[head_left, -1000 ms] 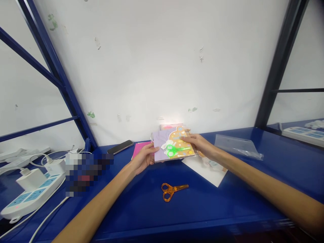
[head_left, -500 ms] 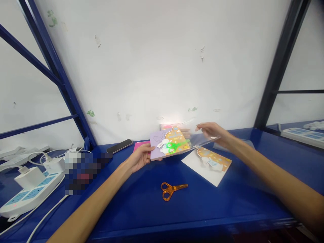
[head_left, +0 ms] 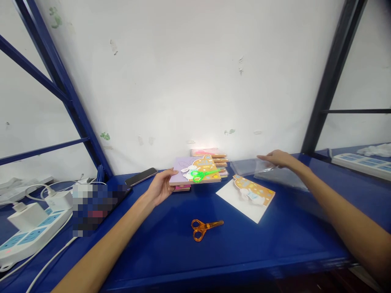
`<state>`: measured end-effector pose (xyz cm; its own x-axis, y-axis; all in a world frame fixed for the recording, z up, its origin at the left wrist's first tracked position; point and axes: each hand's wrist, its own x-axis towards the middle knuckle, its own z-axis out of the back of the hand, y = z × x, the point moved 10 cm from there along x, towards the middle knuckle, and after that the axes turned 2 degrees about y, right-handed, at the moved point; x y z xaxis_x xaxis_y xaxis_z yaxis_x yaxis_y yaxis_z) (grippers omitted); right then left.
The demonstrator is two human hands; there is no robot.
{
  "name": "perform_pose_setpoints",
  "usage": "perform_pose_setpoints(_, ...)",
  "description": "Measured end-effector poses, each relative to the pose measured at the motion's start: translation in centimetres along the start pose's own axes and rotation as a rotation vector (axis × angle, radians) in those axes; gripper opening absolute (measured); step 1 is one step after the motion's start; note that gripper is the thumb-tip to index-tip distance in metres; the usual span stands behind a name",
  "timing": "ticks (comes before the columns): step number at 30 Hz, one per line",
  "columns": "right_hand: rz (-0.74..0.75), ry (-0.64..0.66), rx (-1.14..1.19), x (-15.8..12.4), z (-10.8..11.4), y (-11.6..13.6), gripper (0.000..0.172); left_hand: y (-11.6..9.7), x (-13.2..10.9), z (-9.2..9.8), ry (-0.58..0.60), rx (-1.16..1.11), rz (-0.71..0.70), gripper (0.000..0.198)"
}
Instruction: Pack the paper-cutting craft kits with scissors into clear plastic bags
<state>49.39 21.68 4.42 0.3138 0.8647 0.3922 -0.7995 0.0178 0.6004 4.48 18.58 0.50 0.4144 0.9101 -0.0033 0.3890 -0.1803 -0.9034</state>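
My left hand (head_left: 161, 185) grips the left edge of a purple book (head_left: 180, 173), holding it up off the table. On its cover are a white rabbit and a yellow-orange patterned panel. A pair of green scissors (head_left: 200, 176) lies across the cover. At the back right, my right hand (head_left: 277, 158) has its fingers on a clear plastic bag (head_left: 275, 177) spread over the table; the fingertips are partly hidden. A white sheet or booklet (head_left: 236, 200) with a similar rabbit picture lies flat between the hands. Nearer to me rest orange scissors (head_left: 203, 230).
A stack of books (head_left: 222, 162) stands against the wall, partly behind the purple book. Left of it lies a phone (head_left: 141, 177). A white power strip (head_left: 30, 234) with chargers and cables takes up the left side of the blue table (head_left: 171, 260). Another power strip (head_left: 363, 165) is far right.
My right hand has moved away from the book to the back right, lowering the plastic bag onto the table. The book in my left hand has come out of the plastic and tilted flatter.
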Motion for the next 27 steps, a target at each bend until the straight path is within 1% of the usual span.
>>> perform_pose_setpoints(2,-0.067,-0.066,-0.088,-0.4,0.4,-0.2,0.04,-0.1,-0.1,-0.1,-0.008,-0.003,-0.002,0.028)
perform_pose_setpoints(3,-0.075,-0.095,-0.107,-0.6,0.6,0.3,0.04,-0.1,-0.1,-0.2,-0.009,-0.003,-0.003,0.027)
perform_pose_setpoints(5,-0.007,-0.12,-0.094,-1.4,0.9,2.8,0.043,-0.1,-0.3,-0.4,-0.01,-0.002,-0.003,0.026)
perform_pose_setpoints(7,0.128,-0.068,-0.022,-2.9,0.2,6.5,0.046,0.0,-0.4,-0.8,-0.007,0.004,-0.002,0.028)
perform_pose_setpoints(9,0.286,0.067,0.084,-5.2,-1.6,10.8,0.046,0.1,-0.6,-1.0,-0.002,0.016,0.0,0.032)
perform_pose_setpoints(10,0.369,0.163,0.15,-6.7,-2.9,12.9,0.044,0.2,-0.6,-1.1,0.001,0.024,0.001,0.033)
perform_pose_setpoints(11,0.468,0.327,0.28,-8.5,-4.6,15.1,0.042,0.3,-0.6,-1.1,0.004,0.033,0.003,0.035)
perform_pose_setpoints(12,0.511,0.439,0.374,-10.1,-5.9,16.7,0.039,0.3,-0.6,-1.1,0.007,0.042,0.002,0.036)
perform_pose_setpoints(14,0.54,0.591,0.5,-12.4,-8.0,18.5,0.036,0.3,-0.5,-1.0,0.009,0.056,-0.004,0.038)
perform_pose_setpoints(17,0.506,0.711,0.61,-13.5,-10.0,18.9,0.033,0.4,-0.3,-0.6,0.004,0.072,-0.01,0.04)
perform_pose_setpoints(19,0.453,0.739,0.673,-13.2,-10.5,18.3,0.033,0.4,-0.2,-0.3,-0.009,0.073,-0.016,0.042)
perform_pose_setpoints(21,0.383,0.734,0.715,-12.4,-10.5,17.4,0.033,0.0,-0.1,0.2,-0.034,0.06,-0.037,0.042)
perform_pose_setpoints(24,0.311,0.738,0.748,-11.6,-10.3,16.5,0.034,-1.3,-0.1,1.5,-0.108,0.019,-0.097,0.033)
perform_pose_setpoints(27,0.294,0.755,0.777,-11.4,-10.4,16.1,0.035,-2.8,-0.1,3.6,-0.209,-0.033,-0.165,0.019)
